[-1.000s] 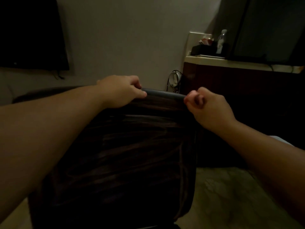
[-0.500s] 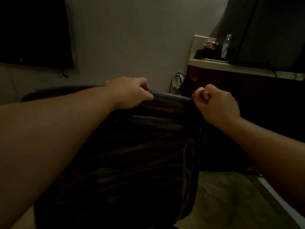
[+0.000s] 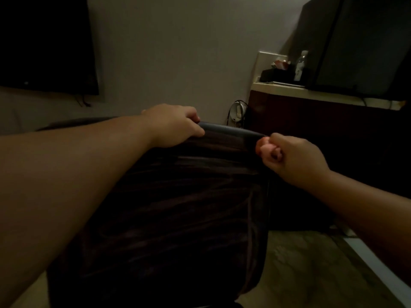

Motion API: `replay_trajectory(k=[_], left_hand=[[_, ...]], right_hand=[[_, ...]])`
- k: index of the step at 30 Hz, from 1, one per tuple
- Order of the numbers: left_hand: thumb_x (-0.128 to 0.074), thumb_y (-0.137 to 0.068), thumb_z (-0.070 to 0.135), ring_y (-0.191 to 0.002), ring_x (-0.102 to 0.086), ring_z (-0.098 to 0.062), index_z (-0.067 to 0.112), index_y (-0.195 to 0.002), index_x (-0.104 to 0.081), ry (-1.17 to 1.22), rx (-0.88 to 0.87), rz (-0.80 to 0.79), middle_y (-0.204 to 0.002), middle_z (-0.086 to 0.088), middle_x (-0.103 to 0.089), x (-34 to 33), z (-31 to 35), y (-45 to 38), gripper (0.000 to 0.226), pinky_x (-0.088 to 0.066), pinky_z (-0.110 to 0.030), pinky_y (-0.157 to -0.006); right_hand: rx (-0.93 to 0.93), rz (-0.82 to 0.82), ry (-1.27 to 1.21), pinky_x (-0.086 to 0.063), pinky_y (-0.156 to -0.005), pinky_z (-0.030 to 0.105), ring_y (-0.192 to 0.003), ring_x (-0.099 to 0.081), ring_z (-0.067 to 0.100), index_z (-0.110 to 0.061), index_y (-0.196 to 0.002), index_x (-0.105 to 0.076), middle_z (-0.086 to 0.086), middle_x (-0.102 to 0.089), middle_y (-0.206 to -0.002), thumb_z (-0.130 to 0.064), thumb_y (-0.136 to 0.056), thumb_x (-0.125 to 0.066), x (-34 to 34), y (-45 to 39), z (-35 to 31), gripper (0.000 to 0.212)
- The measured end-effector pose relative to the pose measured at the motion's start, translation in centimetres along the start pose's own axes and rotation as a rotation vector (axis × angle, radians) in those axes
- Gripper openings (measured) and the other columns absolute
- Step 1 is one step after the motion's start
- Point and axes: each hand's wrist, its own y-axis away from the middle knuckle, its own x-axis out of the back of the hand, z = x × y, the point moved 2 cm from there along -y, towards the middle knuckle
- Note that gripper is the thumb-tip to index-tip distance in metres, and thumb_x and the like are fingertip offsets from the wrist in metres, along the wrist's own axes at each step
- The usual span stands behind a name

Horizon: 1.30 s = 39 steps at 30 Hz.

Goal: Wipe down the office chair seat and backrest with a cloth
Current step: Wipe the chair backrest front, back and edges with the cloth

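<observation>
I see the office chair's backrest (image 3: 178,207) from behind, dark and streaky, with a grey top rim (image 3: 233,131). My left hand (image 3: 173,125) is closed over the rim's left part, fingers hooked over the far side. At the rim's right end, my right hand (image 3: 291,156) is curled in a tight fist on the top right corner. No cloth can be made out in the dim light. The backrest hides the seat.
A dark wooden counter (image 3: 311,121) stands to the right with a bottle (image 3: 300,65), a black box and a large dark screen on it. A wall-mounted TV (image 3: 44,45) hangs at upper left. Cables and a plug (image 3: 238,112) sit on the wall behind the chair. Pale floor (image 3: 311,274) shows at lower right.
Both hands keep the same hold on the top of the backrest. The view has shifted a little, so the counter and TV sit differently in frame; the right fist sits slightly lower.
</observation>
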Motion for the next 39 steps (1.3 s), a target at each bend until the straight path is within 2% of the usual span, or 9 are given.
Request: replay_trajectory(k=[4, 11, 15, 19, 24, 28, 32, 36, 39], left_hand=[[-0.052, -0.072, 0.076, -0.121, -0.057, -0.026, 0.054, -0.121, -0.059, 0.005, 0.012, 0.0, -0.133, 0.006, -0.064, -0.3, 0.5, -0.2, 0.054, -0.042, -0.054, -0.111], [-0.051, -0.069, 0.077, -0.117, -0.057, -0.026, 0.054, -0.118, -0.056, 0.013, 0.035, -0.024, -0.13, 0.005, -0.064, -0.1, 1.0, 0.2, 0.054, -0.043, -0.053, -0.109], [-0.053, -0.072, 0.077, -0.115, -0.057, -0.024, 0.052, -0.122, -0.055, 0.014, 0.038, -0.044, -0.125, 0.007, -0.062, 0.0, 0.7, 0.1, 0.055, -0.043, -0.052, -0.109], [-0.064, -0.093, 0.061, -0.11, -0.053, -0.02, 0.037, -0.138, -0.057, 0.024, 0.012, -0.079, -0.122, 0.005, -0.057, 0.3, 1.0, -0.5, 0.051, -0.042, -0.037, -0.095], [-0.065, -0.096, 0.056, -0.121, -0.055, -0.023, 0.034, -0.143, -0.056, 0.016, -0.029, -0.1, -0.139, -0.001, -0.059, 1.4, 0.8, -0.5, 0.052, -0.043, -0.039, -0.104], [-0.061, -0.095, 0.066, -0.117, -0.06, -0.028, 0.029, -0.134, -0.064, -0.086, 0.051, 0.008, -0.133, -0.006, -0.065, 3.3, -2.0, 0.4, 0.054, -0.049, -0.04, -0.104], [-0.06, -0.094, 0.067, -0.109, -0.062, -0.025, 0.03, -0.122, -0.074, -0.071, 0.081, 0.032, -0.123, 0.0, -0.07, 3.4, -4.3, 1.2, 0.049, -0.051, -0.04, -0.101], [-0.059, -0.089, 0.072, -0.109, -0.062, -0.023, 0.036, -0.122, -0.073, -0.032, 0.041, 0.077, -0.121, 0.004, -0.069, 2.2, -4.4, 1.4, 0.05, -0.052, -0.042, -0.1], [-0.062, -0.092, 0.067, -0.109, -0.058, -0.019, 0.037, -0.128, -0.071, -0.019, 0.041, 0.104, -0.118, 0.007, -0.063, 2.0, -4.9, 1.6, 0.047, -0.05, -0.042, -0.101]], right_hand=[[-0.309, 0.057, -0.129, -0.051, -0.059, 0.033, -0.067, -0.062, 0.015, -0.029, -0.096, -0.056, -0.004, -0.064, -0.082, -0.043, -0.097, -0.07, 0.1, 1.0, 1.6, 0.02], [-0.248, 0.094, -0.073, -0.049, -0.06, 0.034, -0.068, -0.06, 0.018, -0.029, -0.092, -0.053, -0.004, -0.061, -0.081, -0.05, -0.098, -0.064, 0.6, -0.5, -0.4, 0.025], [-0.042, -0.02, -0.052, -0.055, -0.065, 0.035, -0.072, -0.062, 0.013, -0.031, -0.101, -0.058, -0.009, -0.063, -0.086, -0.053, -0.094, -0.067, -0.4, -1.2, -3.4, 0.024], [-0.166, 0.026, -0.006, -0.06, -0.067, 0.041, -0.071, -0.062, 0.016, -0.03, -0.097, -0.055, -0.005, -0.063, -0.084, -0.056, -0.095, -0.063, 0.7, -2.4, -2.6, 0.027], [0.065, -0.087, 0.08, -0.039, -0.062, 0.029, -0.075, -0.059, 0.014, -0.036, -0.102, -0.054, -0.012, -0.055, -0.083, -0.053, -0.096, -0.066, -0.1, -3.1, -5.8, 0.022], [-0.144, 0.05, -0.06, -0.036, -0.056, 0.027, -0.066, -0.055, 0.011, -0.031, -0.093, -0.054, -0.007, -0.059, -0.081, -0.051, -0.099, -0.064, 0.5, -5.0, -4.6, 0.024], [0.08, -0.077, 0.053, -0.047, -0.06, 0.028, -0.066, -0.056, 0.009, -0.036, -0.092, -0.049, -0.007, -0.062, -0.081, -0.053, -0.096, -0.063, 0.3, -3.9, -4.3, 0.023], [-0.137, 0.045, -0.028, -0.059, -0.069, 0.041, -0.072, -0.063, 0.02, -0.029, -0.098, -0.057, -0.002, -0.063, -0.085, -0.054, -0.098, -0.063, 1.3, -5.6, -4.2, 0.026], [0.053, -0.083, -0.04, -0.056, -0.068, 0.036, -0.074, -0.063, 0.017, -0.032, -0.1, -0.057, -0.006, -0.064, -0.085, -0.054, -0.097, -0.063, 0.1, -5.0, -6.3, 0.023]])
